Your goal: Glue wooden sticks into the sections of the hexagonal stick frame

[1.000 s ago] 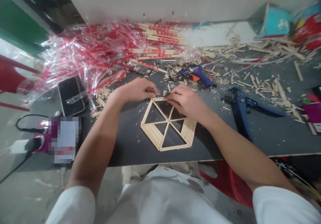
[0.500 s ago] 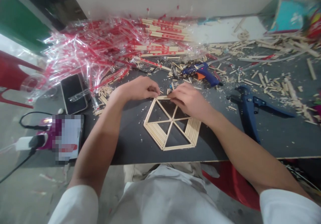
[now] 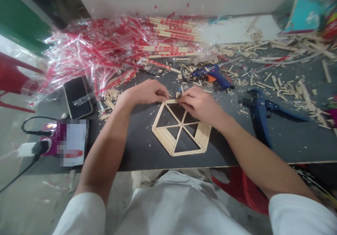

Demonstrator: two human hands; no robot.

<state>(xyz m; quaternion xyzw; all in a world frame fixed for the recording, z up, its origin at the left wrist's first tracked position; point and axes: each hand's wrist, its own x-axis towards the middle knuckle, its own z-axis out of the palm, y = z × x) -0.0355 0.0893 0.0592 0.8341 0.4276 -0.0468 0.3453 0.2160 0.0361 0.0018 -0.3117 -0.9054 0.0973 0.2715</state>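
Wooden hexagon (image 3: 182,125) lying mid-frame, right hand (image 3: 198,103) gripping its top edge, left hand (image 3: 151,91) curling at its upper-left corner, hold unclear, glue gun (image 3: 218,77) resting upper center-right

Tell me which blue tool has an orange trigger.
The glue gun, lying beyond your right hand: its trigger is orange, while the two-handled blue tool farther right shows no orange.

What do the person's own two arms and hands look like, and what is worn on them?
The left hand and right hand are human and ungloved, with no watch or bracelet visible. Both forearms are uncovered. Higher up, the left sleeve and right sleeve are white, short and loose, without visible markings.
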